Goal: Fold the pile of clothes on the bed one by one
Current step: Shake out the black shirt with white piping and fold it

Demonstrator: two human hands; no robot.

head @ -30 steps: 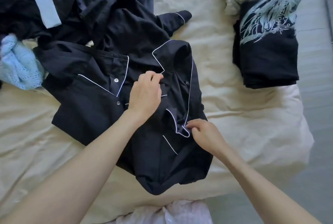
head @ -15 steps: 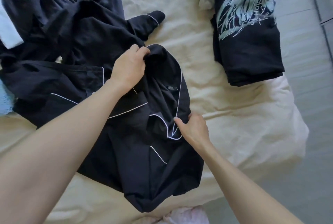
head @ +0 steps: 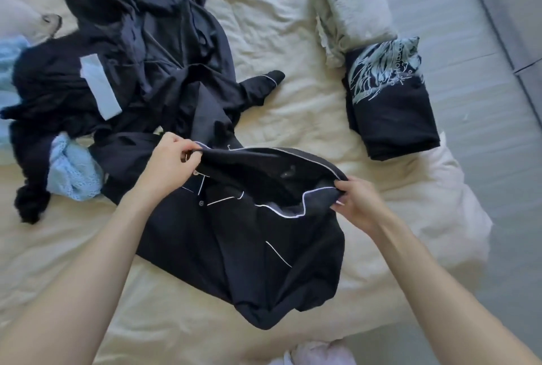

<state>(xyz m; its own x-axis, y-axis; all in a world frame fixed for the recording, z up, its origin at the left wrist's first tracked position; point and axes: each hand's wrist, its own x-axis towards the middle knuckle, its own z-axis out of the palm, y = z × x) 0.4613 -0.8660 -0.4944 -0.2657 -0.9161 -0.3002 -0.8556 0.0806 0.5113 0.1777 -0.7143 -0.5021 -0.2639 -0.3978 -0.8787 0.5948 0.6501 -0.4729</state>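
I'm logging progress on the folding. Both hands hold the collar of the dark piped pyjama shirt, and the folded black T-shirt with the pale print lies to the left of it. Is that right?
Not quite. The head view shows the left hand and right hand holding the collar of the pyjama shirt, but the folded black T-shirt lies to its right, not left.

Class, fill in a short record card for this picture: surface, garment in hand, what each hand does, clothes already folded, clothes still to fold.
Surface: cream crumpled bedsheet
Garment in hand: dark navy pyjama shirt with white piping
Left hand: grips the shirt's collar edge
Right hand: pinches the piped collar edge
Folded: black T-shirt with pale blue print; pale grey-green folded cloth
Unfolded: heap of dark garments; light blue knit
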